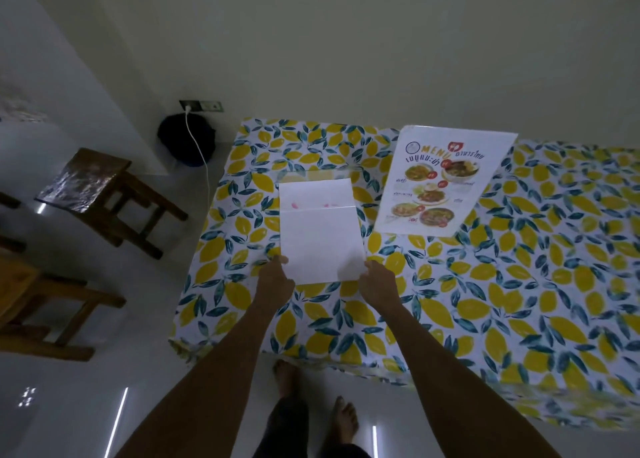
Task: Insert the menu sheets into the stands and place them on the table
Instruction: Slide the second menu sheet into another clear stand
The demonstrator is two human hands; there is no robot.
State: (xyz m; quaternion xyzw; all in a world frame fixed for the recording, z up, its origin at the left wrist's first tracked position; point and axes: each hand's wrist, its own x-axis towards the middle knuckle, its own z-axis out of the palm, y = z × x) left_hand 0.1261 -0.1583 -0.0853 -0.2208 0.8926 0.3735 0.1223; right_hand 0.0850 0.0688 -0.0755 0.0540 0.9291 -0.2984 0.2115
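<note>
On the lemon-print tablecloth point(485, 302), a white menu sheet point(322, 246) lies blank side up in front of me. Its far part overlaps a second white panel with faint pink print showing through. The faint outline of a clear stand point(318, 174) shows around the far end. My left hand point(275, 279) pinches the sheet's near left corner. My right hand point(379, 281) pinches its near right corner. A printed menu point(443, 184) with food photos stands tilted at the back right; whether it sits in a stand I cannot tell.
The table's left edge and near edge are close to my arms. Wooden stools point(104, 194) stand on the floor to the left. A black bag point(185, 139) with a white cable sits by the wall socket. My bare feet point(343, 419) are below the table edge.
</note>
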